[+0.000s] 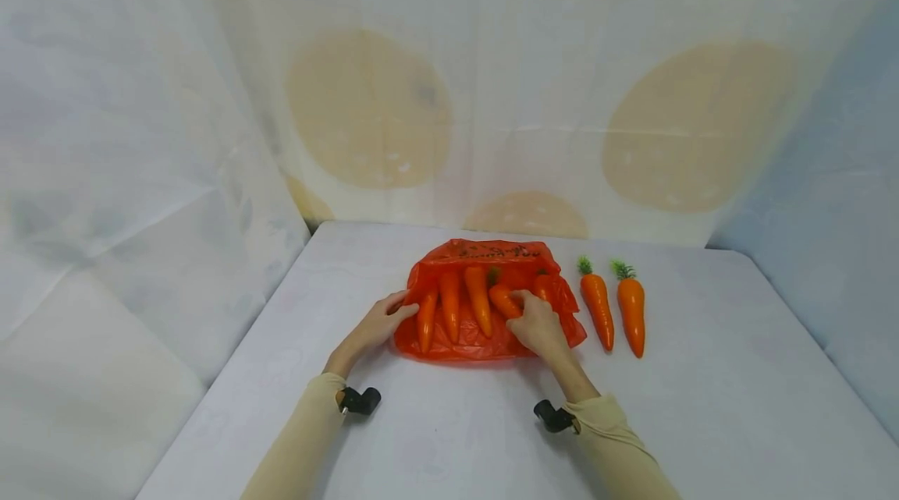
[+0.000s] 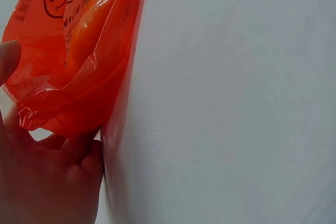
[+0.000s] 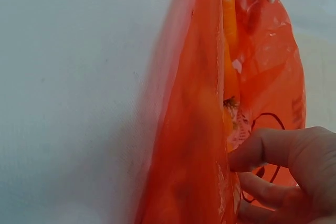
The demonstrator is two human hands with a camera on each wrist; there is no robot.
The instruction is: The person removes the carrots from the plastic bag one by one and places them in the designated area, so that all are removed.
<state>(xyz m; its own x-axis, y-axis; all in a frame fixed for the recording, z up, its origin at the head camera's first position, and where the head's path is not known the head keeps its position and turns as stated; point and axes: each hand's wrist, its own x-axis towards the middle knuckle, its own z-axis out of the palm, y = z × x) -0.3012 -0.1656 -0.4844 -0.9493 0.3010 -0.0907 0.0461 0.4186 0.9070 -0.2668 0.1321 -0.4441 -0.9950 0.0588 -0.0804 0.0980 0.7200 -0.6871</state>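
A red plastic bag (image 1: 449, 252) lies on the table with its mouth spread wide, and several orange carrots (image 1: 477, 293) lie in it side by side. My left hand (image 1: 382, 318) holds the bag's left edge; the left wrist view has the thumb over the plastic and the fingers beneath it. My right hand (image 1: 539, 326) reaches into the bag's right part and grips a tilted carrot (image 1: 504, 299) near its lower end. In the right wrist view the thumb and fingers of the right hand (image 3: 294, 177) are bent at the bag's opening, the fingertips partly hidden by the front plastic.
Two more carrots, one nearer (image 1: 598, 311) and one farther right (image 1: 631, 316), lie on the white table (image 1: 709, 375) to the right of the bag, green tops pointing away. A patterned sheet (image 1: 520, 94) hangs behind the table, with pale sheets at both sides.
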